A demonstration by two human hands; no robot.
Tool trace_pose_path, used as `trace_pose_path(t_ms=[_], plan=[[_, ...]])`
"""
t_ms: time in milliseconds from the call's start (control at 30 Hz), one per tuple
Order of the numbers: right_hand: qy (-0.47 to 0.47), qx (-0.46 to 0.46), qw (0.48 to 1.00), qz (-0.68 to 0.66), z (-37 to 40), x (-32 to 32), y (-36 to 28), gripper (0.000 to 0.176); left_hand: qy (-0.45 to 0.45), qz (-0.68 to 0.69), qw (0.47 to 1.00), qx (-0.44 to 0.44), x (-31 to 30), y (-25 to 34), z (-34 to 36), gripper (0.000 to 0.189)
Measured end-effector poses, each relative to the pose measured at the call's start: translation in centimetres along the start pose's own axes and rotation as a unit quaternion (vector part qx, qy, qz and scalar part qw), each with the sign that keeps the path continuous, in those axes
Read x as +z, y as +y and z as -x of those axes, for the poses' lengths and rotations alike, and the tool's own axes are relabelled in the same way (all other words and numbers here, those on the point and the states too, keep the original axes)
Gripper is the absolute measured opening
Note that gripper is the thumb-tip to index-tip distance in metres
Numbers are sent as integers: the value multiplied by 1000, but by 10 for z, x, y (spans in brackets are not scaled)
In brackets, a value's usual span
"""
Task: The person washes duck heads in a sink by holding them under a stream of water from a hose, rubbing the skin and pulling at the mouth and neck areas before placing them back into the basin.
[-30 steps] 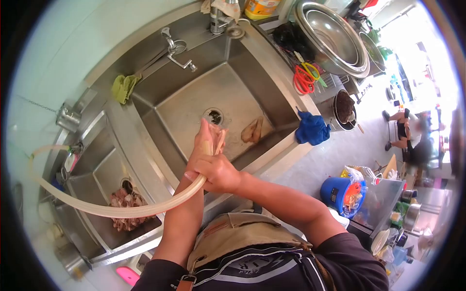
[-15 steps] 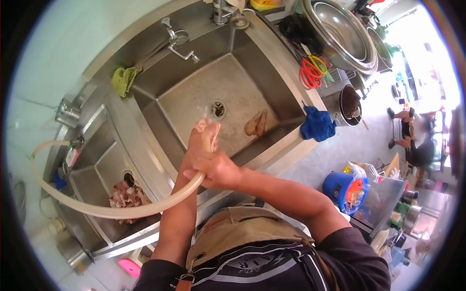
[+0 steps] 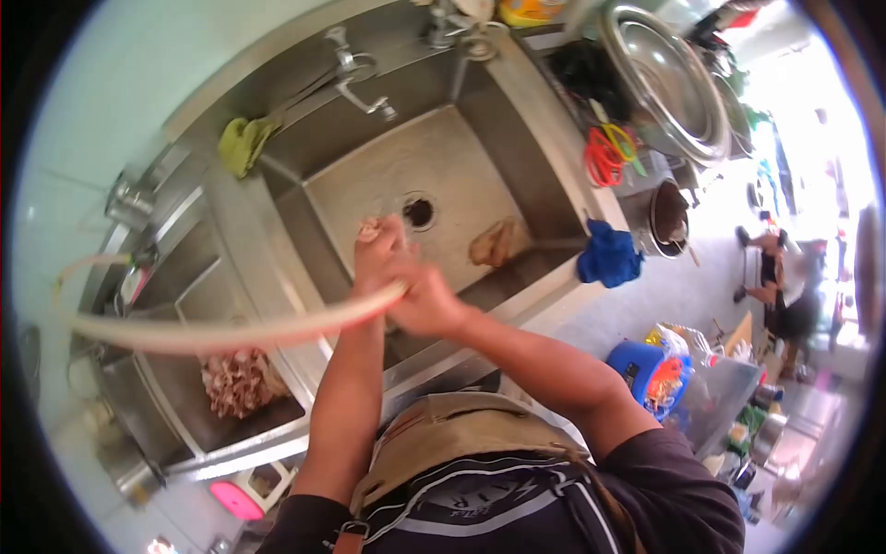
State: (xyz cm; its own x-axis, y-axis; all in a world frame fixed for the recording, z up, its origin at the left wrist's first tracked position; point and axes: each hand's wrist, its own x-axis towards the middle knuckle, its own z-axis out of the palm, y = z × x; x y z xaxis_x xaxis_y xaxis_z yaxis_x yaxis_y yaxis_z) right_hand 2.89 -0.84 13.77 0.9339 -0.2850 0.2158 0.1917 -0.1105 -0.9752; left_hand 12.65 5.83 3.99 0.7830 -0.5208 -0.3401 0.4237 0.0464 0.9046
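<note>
Over the large steel sink, my left hand is closed around a small pale-pink piece of raw meat, only partly showing above the fingers. Close beside it, my blurred right hand grips a cream-coloured hose near its end. The hose curves left to a tap at the smaller sink. Its outlet is hidden or smeared by motion. A yellowish-brown piece of meat lies on the sink floor, to the right of the drain. A heap of raw meat sits in the smaller sink on the left.
A folding tap reaches over the back of the large sink. A green cloth hangs on the divider and a blue cloth on the right rim. Red-handled scissors and metal bowls stand at right. A person sits far off.
The hose's hanging curve has lifted and straightened. My right hand has shifted slightly right and down, and my left hand has turned a little. The camera view has moved slightly.
</note>
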Motion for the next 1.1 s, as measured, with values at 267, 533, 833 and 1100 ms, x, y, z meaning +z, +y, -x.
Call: trace_pose_path(t_ms=[267,533,833,1100], plan=[[98,312,925,-192,-62,-13,-12,18,191,280,933,-121,5,-2,-23,21],[318,178,923,122,-63,-23,91,22,255,430,865,35,15,19,-21,23],[234,324,917,-16,-103,-26,47,23,-140,194,943,-231,0,66,34,28],[220,280,934,-35,-97,-40,41,25,39,40,970,-238,-9,-6,3,19]])
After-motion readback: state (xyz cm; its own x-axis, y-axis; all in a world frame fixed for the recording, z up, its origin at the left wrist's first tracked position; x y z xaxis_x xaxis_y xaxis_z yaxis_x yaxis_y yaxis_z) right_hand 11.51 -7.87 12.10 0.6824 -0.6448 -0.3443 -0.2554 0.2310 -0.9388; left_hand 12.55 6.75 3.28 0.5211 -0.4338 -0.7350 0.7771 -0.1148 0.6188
